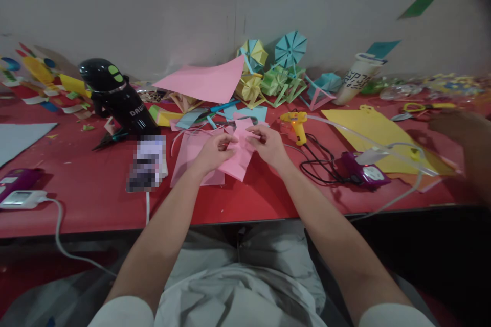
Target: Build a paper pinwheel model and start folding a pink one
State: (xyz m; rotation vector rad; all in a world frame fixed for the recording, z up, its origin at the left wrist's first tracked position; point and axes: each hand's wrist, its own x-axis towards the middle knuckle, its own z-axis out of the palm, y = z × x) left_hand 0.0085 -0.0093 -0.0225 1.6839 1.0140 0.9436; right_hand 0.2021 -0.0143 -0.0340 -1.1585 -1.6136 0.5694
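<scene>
Both my hands hold a small pink folded paper (pixel 241 156) just above the red table (pixel 84 184). My left hand (pixel 215 152) pinches its left side with fingers closed. My right hand (pixel 268 144) grips the top right part, fingers curled onto the paper. Under the piece lies a larger pink sheet (pixel 192 156). A yellow glue gun (pixel 296 125) stands right of my right hand.
A black bottle (pixel 118 99) stands at the left. A big pink sheet (pixel 205 82) and folded paper fans (pixel 276 69) sit by the wall. A yellow sheet (pixel 379 135), black cables (pixel 322 166), a purple device (pixel 364 173) and another person's arm (pixel 464 133) are at the right.
</scene>
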